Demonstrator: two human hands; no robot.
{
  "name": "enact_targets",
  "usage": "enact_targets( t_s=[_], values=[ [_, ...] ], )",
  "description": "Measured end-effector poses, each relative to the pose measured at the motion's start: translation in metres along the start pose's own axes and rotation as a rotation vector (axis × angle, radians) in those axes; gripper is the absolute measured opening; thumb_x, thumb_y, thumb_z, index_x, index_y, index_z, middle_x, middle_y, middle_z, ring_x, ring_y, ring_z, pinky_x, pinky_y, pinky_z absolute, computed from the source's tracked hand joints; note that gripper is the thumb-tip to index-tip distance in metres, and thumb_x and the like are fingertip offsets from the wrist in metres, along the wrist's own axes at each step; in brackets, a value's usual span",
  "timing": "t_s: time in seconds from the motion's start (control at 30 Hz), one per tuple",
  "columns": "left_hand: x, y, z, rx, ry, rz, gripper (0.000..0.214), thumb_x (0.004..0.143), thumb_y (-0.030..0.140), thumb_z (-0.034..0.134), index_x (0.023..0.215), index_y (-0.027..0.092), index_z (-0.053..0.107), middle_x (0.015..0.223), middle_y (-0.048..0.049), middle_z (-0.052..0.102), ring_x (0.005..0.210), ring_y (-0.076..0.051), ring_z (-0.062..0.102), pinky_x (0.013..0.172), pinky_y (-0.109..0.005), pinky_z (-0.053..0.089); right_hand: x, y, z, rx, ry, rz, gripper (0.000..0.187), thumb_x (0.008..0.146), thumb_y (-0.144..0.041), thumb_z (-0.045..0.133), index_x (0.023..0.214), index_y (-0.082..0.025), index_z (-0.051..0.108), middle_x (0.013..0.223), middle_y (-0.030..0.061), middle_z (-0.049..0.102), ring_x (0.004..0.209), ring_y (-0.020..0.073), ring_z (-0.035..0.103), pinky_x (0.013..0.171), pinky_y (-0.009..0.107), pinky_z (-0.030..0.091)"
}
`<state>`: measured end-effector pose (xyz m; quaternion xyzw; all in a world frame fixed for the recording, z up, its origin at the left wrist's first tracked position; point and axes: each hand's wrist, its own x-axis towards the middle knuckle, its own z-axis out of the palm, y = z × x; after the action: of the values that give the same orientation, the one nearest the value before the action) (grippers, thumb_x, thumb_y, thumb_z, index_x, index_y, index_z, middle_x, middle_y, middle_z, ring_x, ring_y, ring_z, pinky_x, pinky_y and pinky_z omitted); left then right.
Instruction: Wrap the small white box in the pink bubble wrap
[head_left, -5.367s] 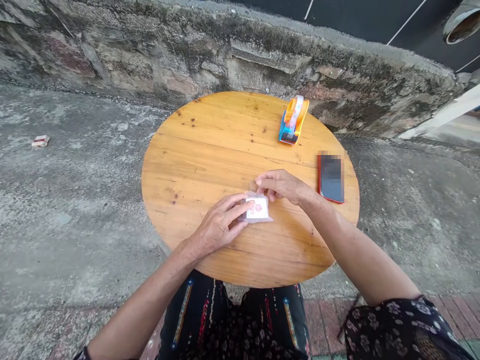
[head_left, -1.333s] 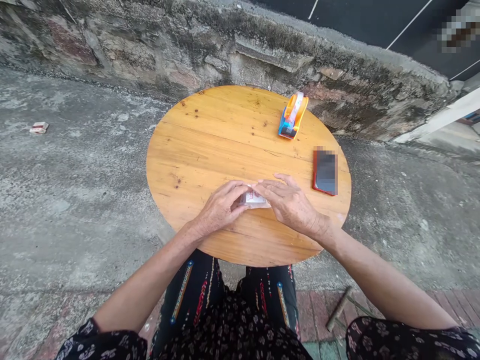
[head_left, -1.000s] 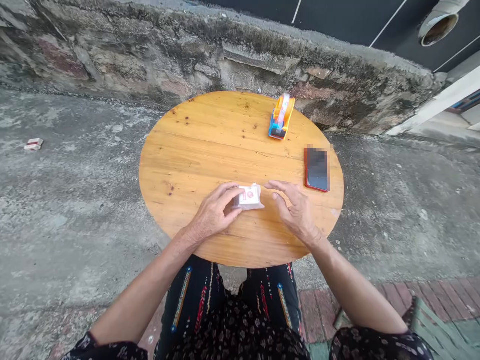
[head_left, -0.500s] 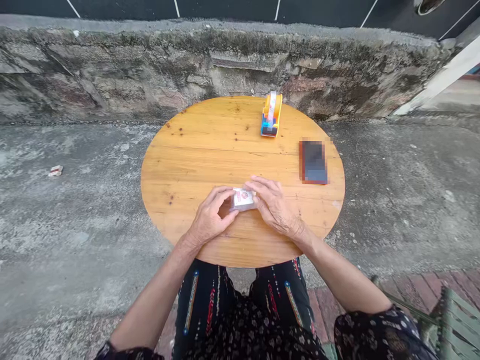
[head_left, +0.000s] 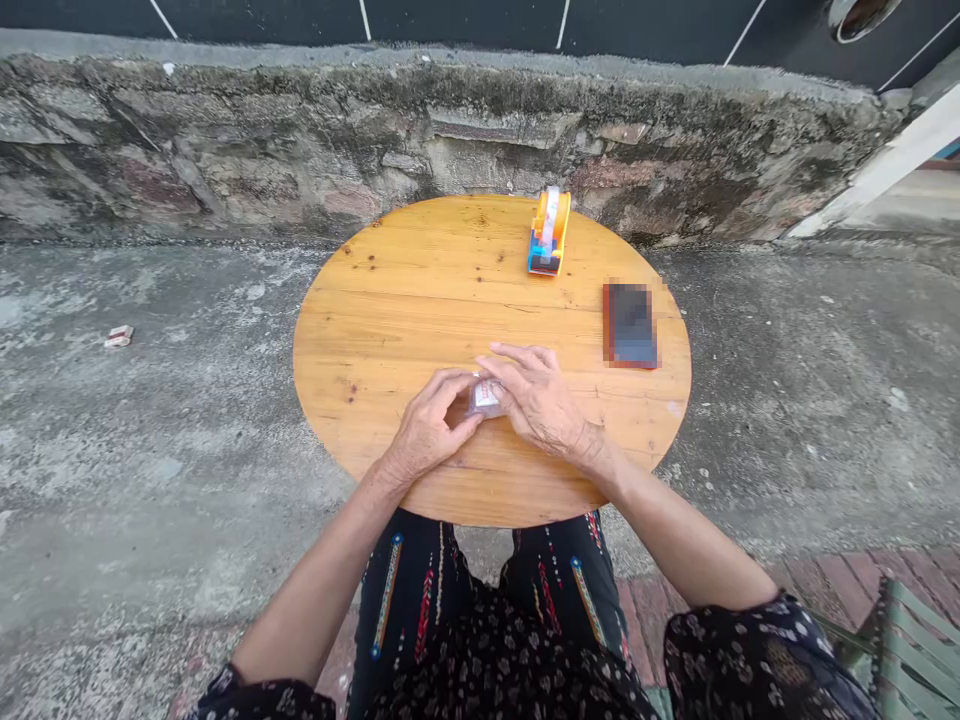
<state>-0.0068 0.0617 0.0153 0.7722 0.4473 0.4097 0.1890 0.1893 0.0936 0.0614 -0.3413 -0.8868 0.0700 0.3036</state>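
A small clear-wrapped box with a white and red label (head_left: 487,396) lies at the near middle of the round wooden table (head_left: 390,340). My left hand (head_left: 433,422) grips its left side, thumb at the near edge and fingers at the far edge. Over its right part rests my right hand (head_left: 541,405), thumb pressed on the label and fingers stretched out past the far side. The right end of the box is hidden under this hand.
At the back of the table stands a yellow and blue tape dispenser (head_left: 550,232). A dark, red-edged flat object (head_left: 630,326), blurred by pixels, lies at the right. Behind runs a low stone wall (head_left: 300,150). A green slatted chair (head_left: 919,650) is at lower right.
My right hand has moved left over the box and now covers more of its label. My left hand keeps its grip. The whole view has shifted slightly.
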Motion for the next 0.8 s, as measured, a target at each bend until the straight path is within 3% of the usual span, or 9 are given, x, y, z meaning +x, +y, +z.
enact_targets(
  t_s=[0.1, 0.27, 0.43, 0.6, 0.7, 0.8],
  values=[
    [-0.001, -0.001, 0.0, 0.0, -0.002, -0.006, 0.045, 0.082, 0.018, 0.064, 0.126, 0.023, 0.055, 0.124, -0.0094, 0.058, 0.111, -0.023, 0.059, 0.095, -0.04, 0.053, -0.004, -0.003, -0.011, 0.17, 0.062, 0.065, 0.037, 0.099, -0.024, 0.041, 0.134, -0.023, 0.051, 0.116, 0.0084, 0.07, 0.122, 0.0241, 0.056, 0.102, 0.049, 0.039],
    [0.0, 0.0, -0.001, 0.003, 0.0, -0.005, 0.044, 0.083, 0.017, 0.063, 0.126, 0.023, 0.055, 0.125, -0.0088, 0.058, 0.112, -0.022, 0.059, 0.094, -0.039, 0.053, -0.029, -0.007, -0.033, 0.355, 0.295, 0.334, 0.033, 0.099, -0.028, 0.044, 0.131, -0.029, 0.052, 0.11, 0.0042, 0.071, 0.111, 0.022, 0.062, 0.104, 0.049, 0.042],
    [0.0, 0.002, -0.002, 0.019, 0.024, 0.012, 0.047, 0.081, 0.018, 0.064, 0.127, 0.022, 0.053, 0.128, -0.0097, 0.057, 0.114, -0.023, 0.059, 0.095, -0.039, 0.053, -0.075, -0.005, -0.016, 0.318, 0.248, 0.414, 0.033, 0.093, -0.027, 0.054, 0.126, -0.026, 0.056, 0.117, 0.007, 0.069, 0.114, 0.0236, 0.061, 0.103, 0.051, 0.045],
    [-0.001, 0.004, -0.004, 0.011, -0.01, 0.015, 0.056, 0.077, 0.022, 0.066, 0.13, 0.022, 0.05, 0.132, -0.0113, 0.054, 0.113, -0.025, 0.058, 0.092, -0.041, 0.055, -0.118, -0.028, -0.008, 0.368, 0.388, 0.596, 0.02, 0.092, -0.029, 0.057, 0.11, -0.028, 0.065, 0.106, 0.0071, 0.071, 0.102, 0.0244, 0.066, 0.091, 0.045, 0.054],
    [-0.001, 0.004, -0.007, 0.017, 0.014, 0.019, 0.055, 0.077, 0.025, 0.065, 0.13, 0.021, 0.05, 0.128, -0.0121, 0.055, 0.103, -0.024, 0.061, 0.084, -0.039, 0.057, -0.13, -0.051, -0.021, 0.536, 0.343, 0.569, 0.015, 0.091, -0.03, 0.057, 0.1, -0.028, 0.069, 0.082, 0.004, 0.071, 0.078, 0.0226, 0.069, 0.069, 0.038, 0.059],
    [-0.001, 0.003, -0.009, 0.029, 0.069, 0.027, 0.053, 0.077, 0.028, 0.064, 0.128, 0.02, 0.051, 0.12, -0.0114, 0.058, 0.093, -0.022, 0.062, 0.08, -0.038, 0.056, -0.133, -0.063, -0.048, 0.333, 0.395, 0.521, 0.027, 0.094, -0.029, 0.048, 0.11, -0.028, 0.07, 0.08, 0.0077, 0.07, 0.079, 0.0282, 0.069, 0.066, 0.046, 0.058]
  ],
)
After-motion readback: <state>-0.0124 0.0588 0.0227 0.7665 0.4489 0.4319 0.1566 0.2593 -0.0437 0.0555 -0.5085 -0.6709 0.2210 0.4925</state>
